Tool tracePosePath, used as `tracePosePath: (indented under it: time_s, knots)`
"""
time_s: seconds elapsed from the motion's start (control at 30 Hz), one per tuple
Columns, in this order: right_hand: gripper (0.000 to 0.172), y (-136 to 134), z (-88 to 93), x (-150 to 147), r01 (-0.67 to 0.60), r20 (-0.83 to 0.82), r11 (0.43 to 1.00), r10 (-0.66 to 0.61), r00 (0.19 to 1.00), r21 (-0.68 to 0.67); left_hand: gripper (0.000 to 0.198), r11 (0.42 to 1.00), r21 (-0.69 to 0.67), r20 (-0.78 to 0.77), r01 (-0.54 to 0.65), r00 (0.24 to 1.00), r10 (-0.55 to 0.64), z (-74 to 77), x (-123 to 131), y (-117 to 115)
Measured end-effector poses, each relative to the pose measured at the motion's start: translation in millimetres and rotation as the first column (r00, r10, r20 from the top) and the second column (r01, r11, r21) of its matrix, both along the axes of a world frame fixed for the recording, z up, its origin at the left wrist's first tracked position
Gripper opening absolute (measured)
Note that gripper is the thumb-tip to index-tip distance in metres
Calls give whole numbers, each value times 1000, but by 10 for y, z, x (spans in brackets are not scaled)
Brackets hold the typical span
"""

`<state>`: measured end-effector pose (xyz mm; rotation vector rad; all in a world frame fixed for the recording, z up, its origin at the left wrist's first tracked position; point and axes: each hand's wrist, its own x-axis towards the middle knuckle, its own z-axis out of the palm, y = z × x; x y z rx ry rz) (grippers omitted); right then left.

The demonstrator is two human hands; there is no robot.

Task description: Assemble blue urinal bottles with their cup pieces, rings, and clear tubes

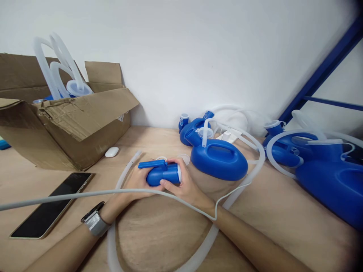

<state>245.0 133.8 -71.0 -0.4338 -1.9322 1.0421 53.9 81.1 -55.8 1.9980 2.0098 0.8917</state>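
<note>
Wooden tabletop (159, 230): an open cardboard box (90, 147) is seated at left, with a phone (51, 211) and a white rounded case (111, 152) laid near it. Blue handled bottles (218, 168) are set from centre to right; a translucent hose (112, 245) is looped across the foreground.

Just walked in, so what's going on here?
A person holds a small blue plastic piece in both hands, left hand at its rounded end, right hand at its white end. A blue bottle sits to the right on the table. An open cardboard box with pale hoses stands to the left.
</note>
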Motion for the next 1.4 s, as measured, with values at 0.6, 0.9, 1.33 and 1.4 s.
tracePosePath:
  time_s: [0.6,0.9,1.33,1.4]
  knots:
    - [44,-6,34,62,-80,80,983,94,992,-166,71,995,94,-139,44,990,-30,-87,-65,-5]
    - [45,-4,37,73,-70,137,985,92,986,-160,72,994,108,-117,30,993,-18,-102,-61,-12]
    - [53,3,36,64,-107,113,967,136,984,-233,68,981,194,-202,29,979,11,-181,-78,-24]
    - [53,6,24,61,-116,106,961,146,984,-250,67,976,212,-200,42,980,2,-193,-84,-25]
